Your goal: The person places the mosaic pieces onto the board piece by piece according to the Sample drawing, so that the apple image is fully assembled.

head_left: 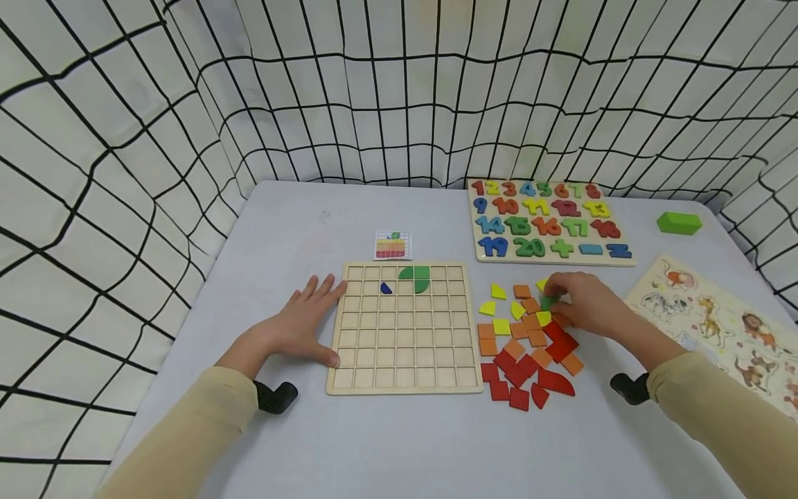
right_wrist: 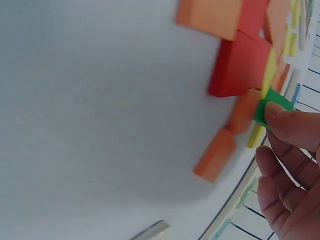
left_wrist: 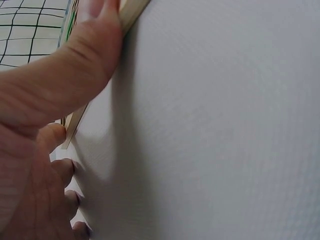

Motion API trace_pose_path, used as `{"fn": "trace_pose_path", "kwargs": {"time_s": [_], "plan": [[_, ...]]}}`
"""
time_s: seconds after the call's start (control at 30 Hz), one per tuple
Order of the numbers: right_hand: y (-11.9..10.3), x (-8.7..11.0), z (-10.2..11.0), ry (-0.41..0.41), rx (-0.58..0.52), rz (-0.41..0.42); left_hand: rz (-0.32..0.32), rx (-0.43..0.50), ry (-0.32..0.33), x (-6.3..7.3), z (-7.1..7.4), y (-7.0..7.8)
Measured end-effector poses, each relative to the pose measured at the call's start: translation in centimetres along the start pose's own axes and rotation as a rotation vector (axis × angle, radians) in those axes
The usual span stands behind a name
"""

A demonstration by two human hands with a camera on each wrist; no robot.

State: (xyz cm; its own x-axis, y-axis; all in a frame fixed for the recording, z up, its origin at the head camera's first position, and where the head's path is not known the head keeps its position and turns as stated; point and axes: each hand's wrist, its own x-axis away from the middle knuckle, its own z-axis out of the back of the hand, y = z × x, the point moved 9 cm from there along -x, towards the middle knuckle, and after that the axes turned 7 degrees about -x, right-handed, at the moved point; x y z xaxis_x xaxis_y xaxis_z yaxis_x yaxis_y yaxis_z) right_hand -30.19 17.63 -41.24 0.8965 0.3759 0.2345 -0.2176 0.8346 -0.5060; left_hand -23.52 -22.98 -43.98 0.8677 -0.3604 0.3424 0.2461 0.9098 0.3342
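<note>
My left hand (head_left: 298, 324) lies with fingers spread and straight at the left side of a wooden grid board (head_left: 405, 390), its thumb and a fingertip touching the edge. On the board sit green tiles (head_left: 422, 272), one square and two quarter-round, and a small dark blue piece (head_left: 386, 288). To the right, my right hand (head_left: 586, 303) pinches a small green tile (right_wrist: 274, 103) between thumb and fingers, over a loose group of pieces. That group holds yellow pieces (head_left: 501, 327), orange squares (head_left: 515, 348) and red pieces (head_left: 519, 399). The green tile's full outline is partly hidden by my fingers.
A small picture card (head_left: 393, 245) lies behind the board. At the back right is a number puzzle (head_left: 555, 260), with a green block (head_left: 679, 223) beyond it. An animal puzzle (head_left: 682, 305) lies under or beside my right forearm. Black netting (head_left: 405, 107) surrounds the table.
</note>
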Motion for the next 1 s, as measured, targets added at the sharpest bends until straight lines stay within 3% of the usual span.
{"fn": "trace_pose_path", "kwargs": {"time_s": [0.17, 0.33, 0.73, 1.0], "plan": [[-1.5, -0.6, 0.7, 0.058, -0.058, 0.016, 0.001, -0.012, -0.002, 0.2, 0.2, -0.1], [-4.6, -2.5, 0.3, 0.085, -0.131, 0.042, 0.001, -0.01, -0.006, 0.3, 0.3, 0.0], [-15.4, -9.1, -4.9, 0.001, -0.21, 0.226, 0.017, -0.008, -0.003, 0.2, 0.3, 0.3], [-18.0, -11.0, -7.5, -0.054, -0.196, 0.218, 0.02, -0.015, 0.007, 0.1, 0.2, 0.2]]}}
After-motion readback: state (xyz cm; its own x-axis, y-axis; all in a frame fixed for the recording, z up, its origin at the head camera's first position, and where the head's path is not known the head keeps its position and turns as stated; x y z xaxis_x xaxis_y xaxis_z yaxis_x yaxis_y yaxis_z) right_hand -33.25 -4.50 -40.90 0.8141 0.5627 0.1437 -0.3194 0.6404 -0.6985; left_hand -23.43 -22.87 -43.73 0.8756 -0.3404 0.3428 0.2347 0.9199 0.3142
